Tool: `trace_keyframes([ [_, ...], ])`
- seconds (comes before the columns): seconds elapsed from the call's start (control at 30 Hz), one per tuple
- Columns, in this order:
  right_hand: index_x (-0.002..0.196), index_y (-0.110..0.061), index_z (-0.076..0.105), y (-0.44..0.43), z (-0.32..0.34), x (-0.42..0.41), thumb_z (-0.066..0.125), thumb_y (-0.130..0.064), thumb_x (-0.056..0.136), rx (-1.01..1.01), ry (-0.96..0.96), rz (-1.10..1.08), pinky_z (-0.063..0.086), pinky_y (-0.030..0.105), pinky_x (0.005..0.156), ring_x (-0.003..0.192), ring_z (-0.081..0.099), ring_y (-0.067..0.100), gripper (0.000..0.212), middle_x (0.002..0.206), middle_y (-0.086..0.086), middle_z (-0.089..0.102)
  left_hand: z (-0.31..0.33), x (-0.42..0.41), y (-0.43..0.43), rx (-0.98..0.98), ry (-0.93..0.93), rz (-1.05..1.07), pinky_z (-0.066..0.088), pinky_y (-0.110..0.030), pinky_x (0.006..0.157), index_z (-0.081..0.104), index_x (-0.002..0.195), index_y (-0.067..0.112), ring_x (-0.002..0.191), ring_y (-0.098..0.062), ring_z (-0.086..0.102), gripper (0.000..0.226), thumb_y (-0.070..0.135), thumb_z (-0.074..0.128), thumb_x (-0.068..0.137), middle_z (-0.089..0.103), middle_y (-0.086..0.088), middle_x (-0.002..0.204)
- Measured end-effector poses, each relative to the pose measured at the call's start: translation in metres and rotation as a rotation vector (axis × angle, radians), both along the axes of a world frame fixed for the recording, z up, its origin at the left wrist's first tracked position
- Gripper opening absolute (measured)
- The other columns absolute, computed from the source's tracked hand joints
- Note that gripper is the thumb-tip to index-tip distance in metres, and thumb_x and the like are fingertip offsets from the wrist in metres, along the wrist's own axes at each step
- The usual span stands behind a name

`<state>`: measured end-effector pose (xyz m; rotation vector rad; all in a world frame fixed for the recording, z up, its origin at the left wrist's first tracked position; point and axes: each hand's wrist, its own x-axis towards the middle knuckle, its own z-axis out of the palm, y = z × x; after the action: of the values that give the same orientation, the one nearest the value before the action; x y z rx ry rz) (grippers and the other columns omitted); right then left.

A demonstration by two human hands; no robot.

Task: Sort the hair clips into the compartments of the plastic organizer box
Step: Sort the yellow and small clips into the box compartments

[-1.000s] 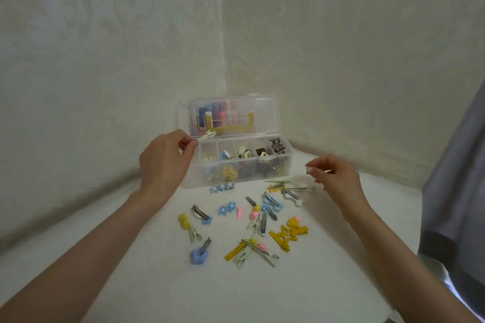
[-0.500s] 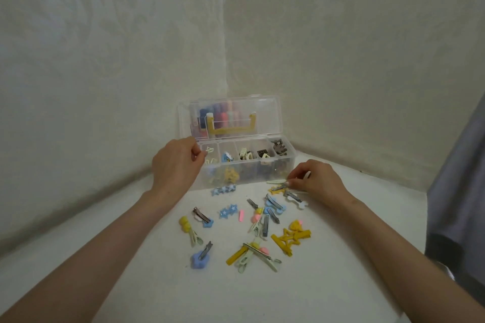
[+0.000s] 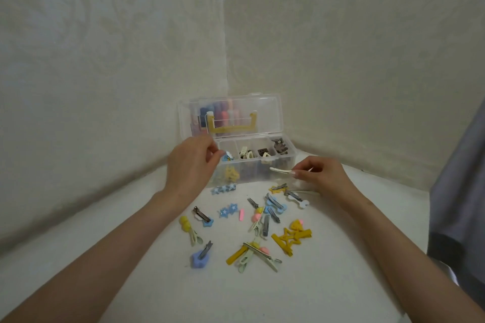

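- Right hand [image 3: 322,178] has lifted 1 slim cream hair clip [image 3: 282,170] from the pile, pinched at the fingertips; placement likely follows.
- Left hand [image 3: 191,162] is at the clear plastic organizer box [image 3: 291,162]; grip cannot be told.

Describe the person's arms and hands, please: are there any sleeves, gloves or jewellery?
The left forearm and the right forearm are bare as far as the picture shows; no sleeve reaches them. The left hand and the right hand wear no gloves, and no ring, watch or bracelet is visible.
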<state>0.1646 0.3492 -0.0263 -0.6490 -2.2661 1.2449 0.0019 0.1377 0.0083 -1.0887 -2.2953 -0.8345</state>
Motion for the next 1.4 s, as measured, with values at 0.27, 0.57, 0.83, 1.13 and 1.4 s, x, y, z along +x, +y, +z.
trace_keyframes([
  [0.27, 0.077, -0.015, 0.072, -0.011, 0.013, 0.007, 0.072, -0.017, 0.078, -0.120, 0.058, 0.214, 0.037, 0.024, 0.069, 0.068, 0.050, 0.008, 0.002, 0.072, 0.000, 0.064, -0.018, 0.040, 0.031, -0.093, 0.148, -0.392, 0.033, -0.027, 0.070, 0.063, 0.101, 0.021, 0.079, -0.010, 0.046, 0.025, 0.035, 0.065, 0.081, 0.062, 0.007, 0.086],
  [0.57, 0.082, -0.027, 0.072, -0.008, 0.007, 0.012, 0.073, -0.021, 0.078, 0.024, 0.023, 0.138, 0.040, 0.015, 0.064, 0.066, 0.053, 0.006, 0.007, 0.074, -0.011, 0.068, -0.018, 0.041, 0.030, -0.016, 0.227, -0.343, 0.031, -0.024, 0.061, 0.063, 0.073, 0.019, 0.065, -0.009, 0.045, 0.016, 0.031, 0.056, 0.082, 0.060, 0.009, 0.069],
  [0.83, 0.085, -0.039, 0.065, 0.001, -0.012, 0.023, 0.070, -0.029, 0.077, 0.374, -0.234, -0.004, 0.035, 0.022, 0.068, 0.077, 0.048, 0.004, 0.013, 0.091, -0.013, 0.056, -0.001, -0.002, 0.001, 0.111, 0.017, 0.072, 0.033, -0.029, 0.061, 0.063, 0.076, 0.017, 0.073, -0.018, 0.051, 0.016, 0.029, 0.062, 0.086, 0.061, 0.004, 0.072],
  [1.13, 0.067, -0.036, 0.061, 0.000, -0.013, 0.023, 0.070, -0.021, 0.079, 0.356, -0.191, 0.006, 0.043, 0.028, 0.071, 0.071, 0.047, 0.008, 0.021, 0.083, -0.011, 0.058, -0.010, -0.032, 0.002, -0.061, -0.042, 0.260, 0.037, -0.035, 0.065, 0.066, 0.084, 0.011, 0.088, -0.029, 0.056, 0.020, 0.030, 0.059, 0.087, 0.064, -0.009, 0.088],
  [1.4, 0.073, -0.031, 0.064, -0.004, -0.013, 0.025, 0.066, -0.014, 0.081, 0.233, -0.085, -0.030, 0.039, 0.020, 0.061, 0.060, 0.047, 0.004, 0.019, 0.073, -0.015, 0.062, -0.007, -0.031, 0.013, -0.144, 0.074, 0.301, 0.029, -0.035, 0.068, 0.062, 0.085, 0.008, 0.089, -0.033, 0.053, 0.017, 0.023, 0.055, 0.089, 0.061, -0.013, 0.090],
])
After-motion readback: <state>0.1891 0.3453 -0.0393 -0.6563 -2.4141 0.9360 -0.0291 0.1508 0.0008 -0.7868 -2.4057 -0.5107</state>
